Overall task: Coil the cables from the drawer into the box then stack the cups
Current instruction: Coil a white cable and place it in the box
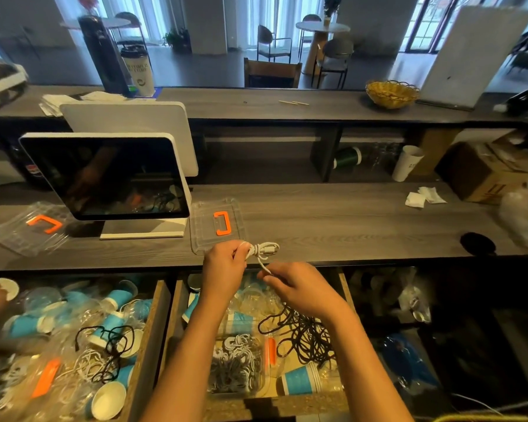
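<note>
While both hands work at the centre of the frame, we note the left hand (224, 269) gripping a coiled white cable (261, 250) just above the counter edge, and the right hand (296, 287) pinching that cable's loose end. Below them, the open drawer (165, 315) holds a clear box (238, 365) of white cables, a tangle of black cable (305, 336), and blue cups (301, 382) lying loose.

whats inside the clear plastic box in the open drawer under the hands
The clear plastic box with an orange latch holds a heap of coiled white cables. What lies beneath the heap is covered. Tangled black cables lie beside the box, not inside it.
</note>
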`<move>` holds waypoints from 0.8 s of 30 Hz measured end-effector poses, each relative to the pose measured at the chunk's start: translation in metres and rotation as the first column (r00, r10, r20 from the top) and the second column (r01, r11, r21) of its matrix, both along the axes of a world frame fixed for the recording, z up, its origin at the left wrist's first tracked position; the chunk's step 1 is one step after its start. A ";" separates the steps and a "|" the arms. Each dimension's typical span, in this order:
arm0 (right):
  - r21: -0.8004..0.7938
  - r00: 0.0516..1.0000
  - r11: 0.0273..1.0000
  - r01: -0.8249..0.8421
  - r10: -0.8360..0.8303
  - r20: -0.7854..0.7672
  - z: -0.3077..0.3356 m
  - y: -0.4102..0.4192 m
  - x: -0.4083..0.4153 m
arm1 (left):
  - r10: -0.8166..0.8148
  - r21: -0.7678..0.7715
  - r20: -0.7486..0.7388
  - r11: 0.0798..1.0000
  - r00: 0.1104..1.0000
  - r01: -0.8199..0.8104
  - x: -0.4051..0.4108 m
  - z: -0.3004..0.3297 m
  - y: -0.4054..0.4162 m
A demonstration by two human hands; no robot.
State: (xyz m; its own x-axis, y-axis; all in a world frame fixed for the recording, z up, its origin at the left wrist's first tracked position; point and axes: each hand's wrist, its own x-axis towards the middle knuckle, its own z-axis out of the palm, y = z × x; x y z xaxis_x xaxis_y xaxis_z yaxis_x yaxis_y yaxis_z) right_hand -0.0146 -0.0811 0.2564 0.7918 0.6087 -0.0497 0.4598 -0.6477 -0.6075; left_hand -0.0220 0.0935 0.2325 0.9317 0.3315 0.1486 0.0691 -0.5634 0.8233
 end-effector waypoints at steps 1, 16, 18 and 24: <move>0.004 1.000 1.000 0.000 0.000 0.017 0.004 -0.002 0.000 | -0.042 0.043 -0.006 0.998 0.999 0.042 0.000 0.000 0.002; 0.582 0.934 0.742 0.333 -0.174 -0.312 0.013 -0.031 0.009 | -0.635 -0.485 0.116 0.635 0.764 0.601 -0.013 0.025 0.009; 0.599 0.919 0.720 0.349 -0.138 -0.370 0.006 -0.024 0.007 | -0.544 -0.564 0.192 0.620 0.817 0.546 -0.012 0.022 0.005; 0.428 0.940 0.882 0.198 -0.047 -0.338 -0.004 -0.007 0.001 | -0.100 -0.662 0.139 0.731 0.985 0.167 -0.002 0.017 -0.012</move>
State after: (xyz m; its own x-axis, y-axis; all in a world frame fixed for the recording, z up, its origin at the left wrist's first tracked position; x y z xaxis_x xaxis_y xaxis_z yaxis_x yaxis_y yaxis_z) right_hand -0.0134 -0.0877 0.2523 0.8510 0.5229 -0.0491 0.1348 -0.3077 -0.9419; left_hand -0.0239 0.0818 0.2492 0.9681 0.2498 0.0197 -0.0555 0.1372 0.9890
